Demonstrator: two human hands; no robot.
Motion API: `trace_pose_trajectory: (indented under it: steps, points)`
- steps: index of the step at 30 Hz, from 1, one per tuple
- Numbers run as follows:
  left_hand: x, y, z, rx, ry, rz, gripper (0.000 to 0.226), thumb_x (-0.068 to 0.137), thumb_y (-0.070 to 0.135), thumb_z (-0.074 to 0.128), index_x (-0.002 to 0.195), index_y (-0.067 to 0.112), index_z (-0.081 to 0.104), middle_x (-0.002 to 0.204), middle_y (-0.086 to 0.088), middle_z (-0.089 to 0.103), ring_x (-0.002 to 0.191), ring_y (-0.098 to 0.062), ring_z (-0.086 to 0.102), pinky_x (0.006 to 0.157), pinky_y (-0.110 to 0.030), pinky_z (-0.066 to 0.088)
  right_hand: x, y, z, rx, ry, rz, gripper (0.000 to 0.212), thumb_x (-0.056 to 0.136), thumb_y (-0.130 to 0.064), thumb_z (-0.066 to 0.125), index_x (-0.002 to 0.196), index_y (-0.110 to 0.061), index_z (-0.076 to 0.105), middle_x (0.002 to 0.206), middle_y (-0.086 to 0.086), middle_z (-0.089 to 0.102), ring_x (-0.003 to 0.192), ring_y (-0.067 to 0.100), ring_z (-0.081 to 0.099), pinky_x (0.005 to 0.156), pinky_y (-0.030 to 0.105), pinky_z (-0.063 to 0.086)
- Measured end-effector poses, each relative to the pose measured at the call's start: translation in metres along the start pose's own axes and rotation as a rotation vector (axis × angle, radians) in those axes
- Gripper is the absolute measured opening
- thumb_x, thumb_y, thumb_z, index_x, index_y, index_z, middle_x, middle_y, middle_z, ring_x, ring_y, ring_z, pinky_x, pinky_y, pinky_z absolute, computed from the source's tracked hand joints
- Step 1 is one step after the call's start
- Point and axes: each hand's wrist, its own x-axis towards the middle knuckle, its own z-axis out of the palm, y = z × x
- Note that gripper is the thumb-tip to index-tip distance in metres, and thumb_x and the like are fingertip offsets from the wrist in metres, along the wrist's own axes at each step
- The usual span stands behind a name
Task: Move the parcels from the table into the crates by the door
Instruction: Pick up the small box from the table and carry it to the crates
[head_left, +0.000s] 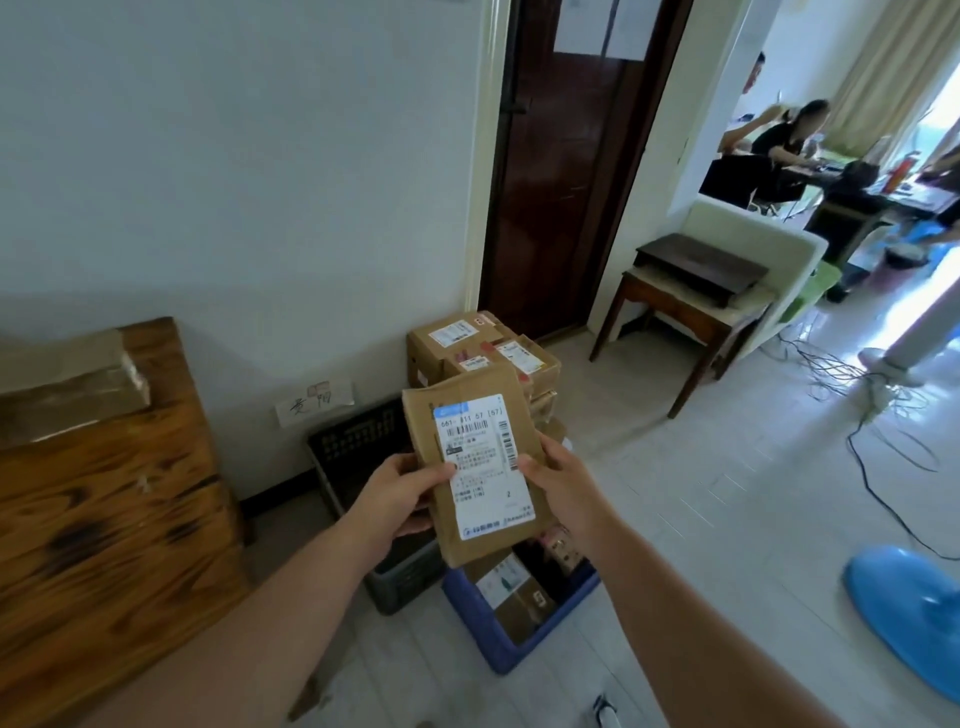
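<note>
Parcel (475, 467): flat brown cardboard, white shipping label facing up, held in the air above the crates, tilted slightly. It is gripped at both side edges.

Left hand (397, 501): closed on the parcel's left edge, thumb pressed on the label, fingers hidden underneath.

Right hand (558, 483): closed on the parcel's right edge, thumb on top at the label's margin, fingers wrapped behind.

Blue crate (488, 629): set on the floor directly below the parcel; several labelled boxes are seen inside, partly hidden by the parcel.

Grey crate (400, 582): set on the floor just left of the blue crate, touching or nearly touching it; contents cannot be told.

Black crate (353, 441): set against the wall behind the grey crate; interior is dark.

Box stack (483, 348): labelled cardboard boxes piled beside the door frame, behind the crates.

Worktop (104, 509): wooden, at left; one taped box (67, 384) is left on its far end.

Door (566, 171): dark wood, behind the stack.

Side table (685, 306): dark wood, right of the door.
</note>
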Motion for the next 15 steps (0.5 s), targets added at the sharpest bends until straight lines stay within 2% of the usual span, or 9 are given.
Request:
trace_pose_trajectory:
  steps: [2,6,8,10,12,15]
  points:
    - [0.026,0.001,0.010,0.000,0.005,-0.017,0.048,0.080,0.022,0.072,0.121,0.014,0.048,0.107,-0.005,0.068,0.097,-0.023,0.065,0.081,-0.040,0.051,0.025,0.000,-0.012,-0.026,-0.011,0.030,0.038,0.094,-0.021,0.056,0.130,-0.032,0.050,0.099,-0.001,0.073,0.085,0.018,0.072,0.077,0.040,0.059]
    - [0.080,0.005,0.031,-0.011,0.022,-0.064,0.047,0.081,0.030,0.071,0.119,0.014,0.048,0.107,-0.007,0.067,0.097,-0.023,0.064,0.073,-0.036,0.051,0.081,0.002,-0.033,-0.084,-0.020,0.077,0.022,0.094,-0.022,0.056,0.106,-0.039,0.051,0.089,-0.008,0.074,0.079,0.011,0.072,0.062,0.028,0.058]
    - [0.105,0.008,0.042,-0.007,0.033,-0.092,0.044,0.082,0.036,0.069,0.115,0.015,0.050,0.104,-0.006,0.067,0.094,-0.022,0.064,0.067,-0.034,0.051,0.106,0.003,-0.042,-0.144,-0.017,0.106,0.020,0.093,-0.023,0.057,0.104,-0.038,0.050,0.092,-0.009,0.072,0.082,0.010,0.071,0.070,0.032,0.058]
    - [0.127,0.008,0.051,0.014,0.049,-0.118,0.039,0.083,0.040,0.067,0.111,0.016,0.053,0.102,-0.005,0.068,0.091,-0.019,0.064,0.065,-0.032,0.050,0.131,0.007,-0.050,-0.179,-0.013,0.126,0.025,0.091,-0.021,0.059,0.113,-0.031,0.051,0.097,-0.009,0.069,0.091,0.014,0.068,0.084,0.042,0.055]
    - [0.147,0.003,0.057,0.039,0.054,-0.145,0.033,0.084,0.042,0.065,0.106,0.019,0.056,0.099,-0.003,0.068,0.088,-0.017,0.064,0.063,-0.031,0.049,0.153,0.012,-0.057,-0.196,-0.008,0.164,0.032,0.090,-0.019,0.060,0.121,-0.024,0.051,0.102,-0.008,0.067,0.097,0.017,0.066,0.091,0.048,0.052]
    - [0.172,-0.020,0.063,0.079,0.092,-0.211,0.025,0.085,0.044,0.063,0.096,0.022,0.059,0.094,-0.003,0.070,0.088,-0.020,0.065,0.075,-0.036,0.053,0.180,0.032,-0.063,-0.274,-0.022,0.220,0.037,0.089,-0.021,0.061,0.125,-0.023,0.051,0.109,-0.004,0.067,0.102,0.020,0.064,0.093,0.050,0.050]
